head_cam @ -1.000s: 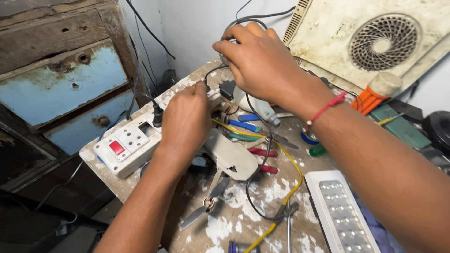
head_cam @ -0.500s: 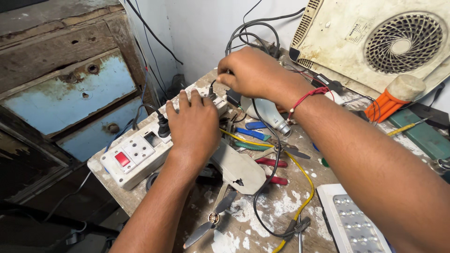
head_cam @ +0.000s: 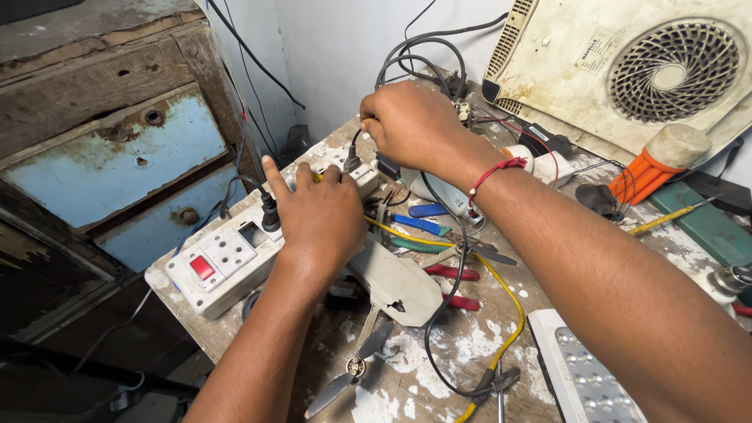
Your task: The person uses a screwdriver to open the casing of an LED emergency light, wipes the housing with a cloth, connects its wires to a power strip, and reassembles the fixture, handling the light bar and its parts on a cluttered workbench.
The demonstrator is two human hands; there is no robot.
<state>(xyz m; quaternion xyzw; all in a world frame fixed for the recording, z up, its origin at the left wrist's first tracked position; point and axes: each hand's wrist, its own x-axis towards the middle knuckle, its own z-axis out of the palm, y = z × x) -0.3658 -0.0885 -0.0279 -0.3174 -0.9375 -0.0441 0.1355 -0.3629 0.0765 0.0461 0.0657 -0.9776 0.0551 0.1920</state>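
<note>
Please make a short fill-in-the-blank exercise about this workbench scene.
1. The left hand lies flat on the white plastic socket board, whose switch is ____.
2. A thin ____ thread is tied around the wrist of the right hand.
3. The right hand grips a black ____ above the board.

Missing words: red; red; plug

You work in soft, even light that comes from above and in front of you, bright on the white wall [head_cam: 345, 47] and the pale fan housing [head_cam: 627, 70]. Your left hand [head_cam: 317, 219] casts only a faint shadow on the counter [head_cam: 486, 345]. The lower left corner falls dark and muddy. Focus stays sharp across the middle; your right forearm [head_cam: 627, 313] softens near the frame's edge. No glare shows anywhere.
</note>
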